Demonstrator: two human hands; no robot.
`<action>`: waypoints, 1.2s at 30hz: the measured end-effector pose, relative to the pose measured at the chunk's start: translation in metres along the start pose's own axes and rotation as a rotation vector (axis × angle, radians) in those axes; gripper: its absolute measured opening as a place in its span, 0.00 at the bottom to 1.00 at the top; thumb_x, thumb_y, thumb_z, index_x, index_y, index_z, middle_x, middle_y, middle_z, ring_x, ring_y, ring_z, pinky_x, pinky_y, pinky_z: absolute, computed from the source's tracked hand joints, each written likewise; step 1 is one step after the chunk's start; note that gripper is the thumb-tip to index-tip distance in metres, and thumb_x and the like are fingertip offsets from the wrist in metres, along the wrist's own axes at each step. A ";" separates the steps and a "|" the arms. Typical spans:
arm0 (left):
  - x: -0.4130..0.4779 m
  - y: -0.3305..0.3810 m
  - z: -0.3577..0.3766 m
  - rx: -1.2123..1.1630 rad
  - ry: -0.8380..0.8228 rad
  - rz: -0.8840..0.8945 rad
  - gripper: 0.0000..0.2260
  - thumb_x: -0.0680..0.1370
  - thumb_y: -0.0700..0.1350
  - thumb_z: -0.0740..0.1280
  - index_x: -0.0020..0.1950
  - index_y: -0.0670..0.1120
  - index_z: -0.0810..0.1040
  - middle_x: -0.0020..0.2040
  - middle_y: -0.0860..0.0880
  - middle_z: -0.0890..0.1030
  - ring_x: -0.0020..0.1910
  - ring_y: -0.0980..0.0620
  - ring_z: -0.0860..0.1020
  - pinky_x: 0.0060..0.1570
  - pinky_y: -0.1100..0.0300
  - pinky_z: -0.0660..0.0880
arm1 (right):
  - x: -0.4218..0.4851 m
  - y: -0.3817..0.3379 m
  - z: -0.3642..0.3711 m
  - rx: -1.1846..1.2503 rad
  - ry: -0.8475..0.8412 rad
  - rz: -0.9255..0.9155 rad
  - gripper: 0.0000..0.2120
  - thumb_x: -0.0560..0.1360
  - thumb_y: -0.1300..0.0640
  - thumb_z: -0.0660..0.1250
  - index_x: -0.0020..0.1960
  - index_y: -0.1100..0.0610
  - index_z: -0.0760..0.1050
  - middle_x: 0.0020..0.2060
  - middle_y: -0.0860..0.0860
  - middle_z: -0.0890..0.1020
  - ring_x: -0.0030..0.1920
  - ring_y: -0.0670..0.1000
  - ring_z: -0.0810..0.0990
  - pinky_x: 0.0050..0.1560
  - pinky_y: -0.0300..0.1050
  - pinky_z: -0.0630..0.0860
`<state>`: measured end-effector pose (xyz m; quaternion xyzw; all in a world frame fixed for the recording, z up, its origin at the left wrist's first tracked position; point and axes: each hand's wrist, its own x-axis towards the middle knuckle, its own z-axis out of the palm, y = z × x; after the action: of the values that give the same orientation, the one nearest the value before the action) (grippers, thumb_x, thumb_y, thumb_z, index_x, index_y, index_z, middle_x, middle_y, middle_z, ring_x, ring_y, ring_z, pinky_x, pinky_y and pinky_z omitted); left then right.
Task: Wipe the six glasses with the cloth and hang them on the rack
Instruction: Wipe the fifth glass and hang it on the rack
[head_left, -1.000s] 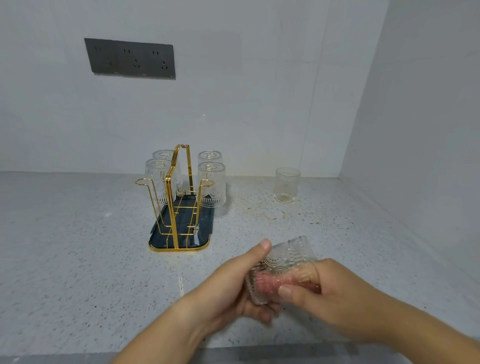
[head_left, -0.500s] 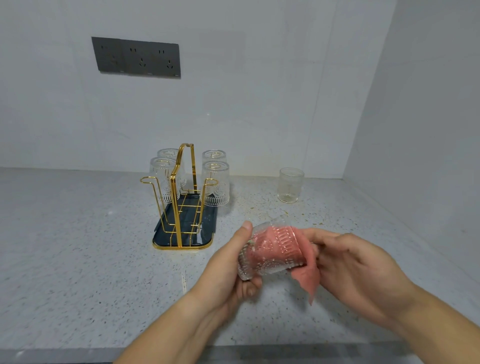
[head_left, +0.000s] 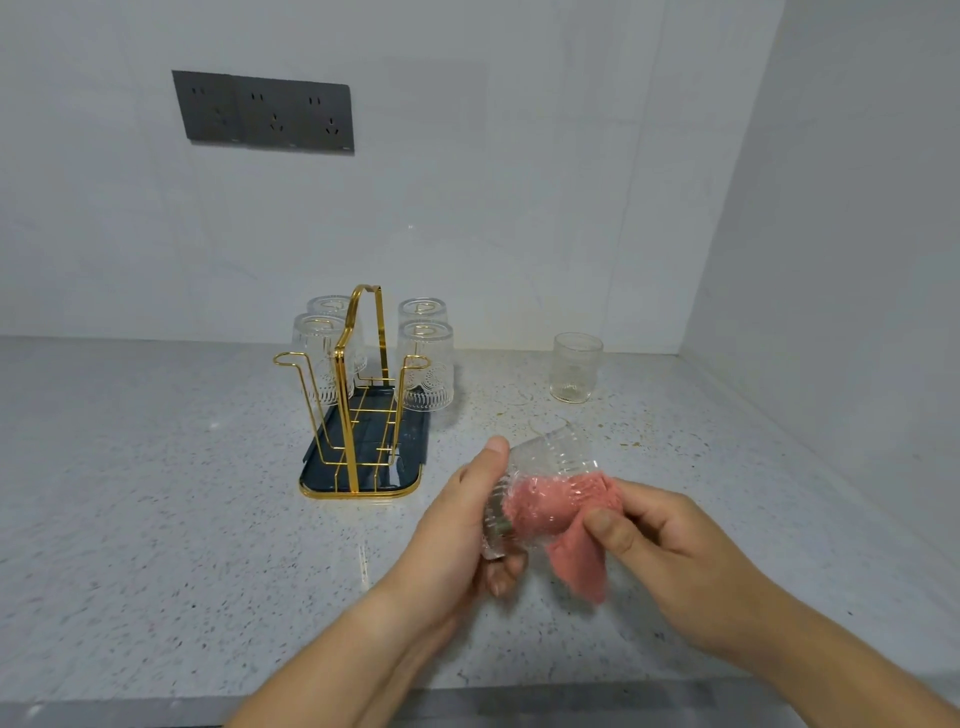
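My left hand (head_left: 457, 525) grips a clear embossed glass (head_left: 550, 462) lying on its side above the counter, mouth toward the right. A pink cloth (head_left: 566, 525) is stuffed inside it, and its free end hangs out below. My right hand (head_left: 670, 551) pinches that cloth at the glass's mouth. A gold wire rack (head_left: 358, 395) on a dark tray (head_left: 405, 467) stands to the left and behind. Several glasses hang upside down on the rack's rear pegs (head_left: 426, 364); the two front pegs are bare. Another glass (head_left: 575, 367) stands upright near the back wall.
The speckled grey counter (head_left: 156, 519) runs to a white back wall and a side wall on the right. A dark socket panel (head_left: 265, 111) is on the back wall. The counter's front edge (head_left: 519, 701) is just below my forearms.
The glass has turned in my left hand and lifted a little. The cloth went from under my right fingers at the glass to deep inside it, with its end hanging out.
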<state>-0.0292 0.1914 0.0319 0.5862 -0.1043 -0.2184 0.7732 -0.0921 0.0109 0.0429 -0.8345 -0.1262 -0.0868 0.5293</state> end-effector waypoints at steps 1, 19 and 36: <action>-0.001 -0.001 0.001 0.058 0.043 0.068 0.25 0.81 0.65 0.60 0.52 0.41 0.74 0.27 0.47 0.74 0.23 0.51 0.70 0.22 0.62 0.66 | 0.001 -0.003 0.002 0.050 0.009 0.011 0.19 0.82 0.43 0.60 0.42 0.51 0.83 0.39 0.53 0.86 0.43 0.53 0.85 0.54 0.52 0.80; -0.005 0.010 0.000 -0.233 -0.143 -0.290 0.27 0.79 0.65 0.62 0.36 0.44 0.83 0.30 0.45 0.76 0.19 0.54 0.71 0.16 0.68 0.62 | -0.006 -0.014 0.006 0.002 0.026 -0.042 0.13 0.80 0.39 0.63 0.46 0.45 0.81 0.37 0.46 0.84 0.38 0.46 0.83 0.40 0.41 0.78; -0.005 -0.007 0.009 0.054 -0.111 -0.019 0.32 0.78 0.72 0.57 0.61 0.45 0.77 0.36 0.47 0.83 0.31 0.49 0.80 0.25 0.58 0.75 | 0.001 -0.013 0.004 0.229 0.170 0.059 0.17 0.79 0.48 0.61 0.43 0.57 0.83 0.34 0.57 0.86 0.37 0.58 0.85 0.42 0.45 0.81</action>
<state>-0.0389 0.1847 0.0288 0.5947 -0.1474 -0.2549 0.7481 -0.0948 0.0199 0.0530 -0.7616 -0.0654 -0.1269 0.6321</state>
